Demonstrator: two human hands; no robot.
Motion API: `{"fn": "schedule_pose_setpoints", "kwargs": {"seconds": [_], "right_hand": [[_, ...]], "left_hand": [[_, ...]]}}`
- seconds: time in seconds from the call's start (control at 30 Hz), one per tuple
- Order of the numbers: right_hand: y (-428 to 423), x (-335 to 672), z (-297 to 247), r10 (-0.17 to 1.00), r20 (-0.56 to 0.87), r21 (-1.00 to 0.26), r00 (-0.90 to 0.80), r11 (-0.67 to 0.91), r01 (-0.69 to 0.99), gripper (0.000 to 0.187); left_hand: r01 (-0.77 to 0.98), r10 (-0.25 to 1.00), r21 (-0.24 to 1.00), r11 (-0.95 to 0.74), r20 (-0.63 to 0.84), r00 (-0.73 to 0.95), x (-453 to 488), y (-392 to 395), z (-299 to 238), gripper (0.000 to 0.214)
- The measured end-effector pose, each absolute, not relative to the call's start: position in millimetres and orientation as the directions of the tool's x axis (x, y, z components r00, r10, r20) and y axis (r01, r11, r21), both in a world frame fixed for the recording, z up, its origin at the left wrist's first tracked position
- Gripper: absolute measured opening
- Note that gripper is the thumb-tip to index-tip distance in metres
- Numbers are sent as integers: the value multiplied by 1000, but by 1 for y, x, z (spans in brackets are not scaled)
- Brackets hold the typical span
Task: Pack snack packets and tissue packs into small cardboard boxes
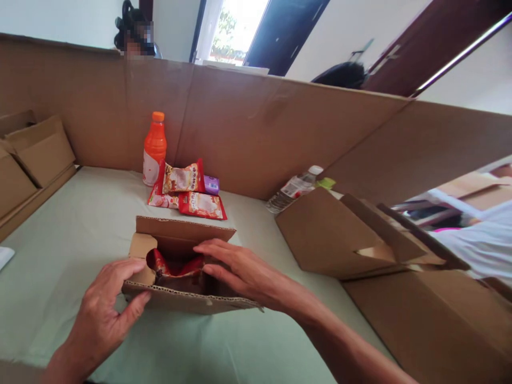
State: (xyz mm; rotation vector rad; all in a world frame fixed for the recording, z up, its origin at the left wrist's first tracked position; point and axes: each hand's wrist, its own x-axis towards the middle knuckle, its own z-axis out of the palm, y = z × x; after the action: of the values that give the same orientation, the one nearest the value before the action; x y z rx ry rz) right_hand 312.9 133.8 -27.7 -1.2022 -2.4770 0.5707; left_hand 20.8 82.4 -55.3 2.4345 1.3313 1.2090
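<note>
A small cardboard box (192, 303) stands on the green cloth with its top flaps up. Inside it lies a red snack packet (160, 262), partly hidden by the walls. My left hand (108, 298) grips the box's left front corner, thumb by the front flap and fingers at the left flap. Over the right end of the box reaches my right hand (232, 266), its fingers stretched apart near the packet and back flap; whether they touch the packet I cannot tell. Behind the box are two red snack packets (183, 177), (203, 205), a pink packet (163, 199) and a purple pack (211, 184).
An orange drink bottle (155, 149) stands by the cardboard partition (240, 122). A clear water bottle (294, 189) leans beside open cardboard boxes (328, 232) at the right. More boxes (42, 149) stand at the left. A person's head shows beyond the partition, and a white sleeve at right.
</note>
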Motion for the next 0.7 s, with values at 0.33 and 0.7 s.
{"fn": "schedule_pose_setpoints", "kwargs": {"seconds": [0.33,0.7], "right_hand": [[119,328,-15,789,550,-368,-274,523,769,39],[94,325,-60,644,363,-208,-674,761,615,72]], "left_hand": [[741,740,372,-559,626,245,28,97,-64,48],[695,742,379,-612,580,337,19,108,-86,32]]}}
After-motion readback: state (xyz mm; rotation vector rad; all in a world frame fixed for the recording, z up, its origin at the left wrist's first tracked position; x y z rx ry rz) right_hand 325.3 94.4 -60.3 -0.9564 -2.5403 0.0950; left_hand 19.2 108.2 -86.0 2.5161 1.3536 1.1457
